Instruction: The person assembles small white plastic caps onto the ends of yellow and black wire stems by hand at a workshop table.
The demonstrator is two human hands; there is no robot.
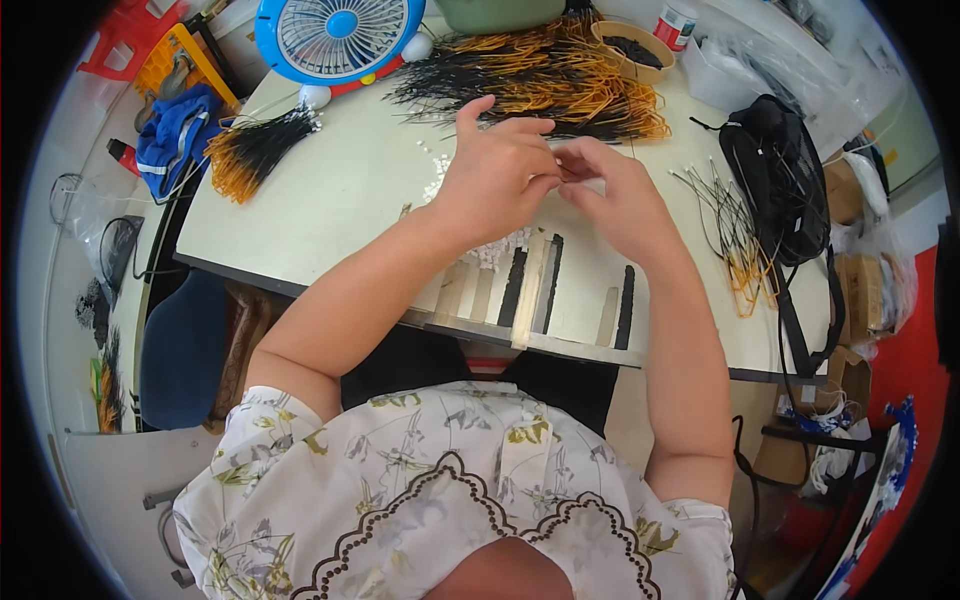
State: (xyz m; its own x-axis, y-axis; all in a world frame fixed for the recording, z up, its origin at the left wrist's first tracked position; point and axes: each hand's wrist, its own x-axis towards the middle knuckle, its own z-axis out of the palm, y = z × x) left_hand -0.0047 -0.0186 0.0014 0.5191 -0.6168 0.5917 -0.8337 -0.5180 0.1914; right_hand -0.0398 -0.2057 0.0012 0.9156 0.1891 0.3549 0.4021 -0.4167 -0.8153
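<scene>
Two hands, left hand (500, 172) and right hand (620, 200), meet fingertip to fingertip

And here they are, high over the cream-coloured tabletop (320, 205)! The left hand has its thumb and forefinger drawn together, the other fingers spread loose; the right hand curls in from the other side, thumb and fingers bent to the same spot. Is something pinched there? Too small and hidden: I cannot tell for either hand.

Just beyond the knuckles lies the big one, a broad pile of thin black wires with orange looped ends (600, 95). Below and beside the left wrist, a scatter of small white pieces (437, 178). Nearer the body, a row of narrow black and beige strips (626, 305) runs to the table edge.

Out left, a fanned bundle of black-and-orange wires with white tips (262, 150), near a round blue fan with a white centre grille (345, 50). Behind the pile, a round tan bowl (642, 74) with dark contents. Over right, a loose bunch of dark wires with orange ends (740, 245), and next to it, a soft black bag (775, 180) with its strap hanging down!
</scene>
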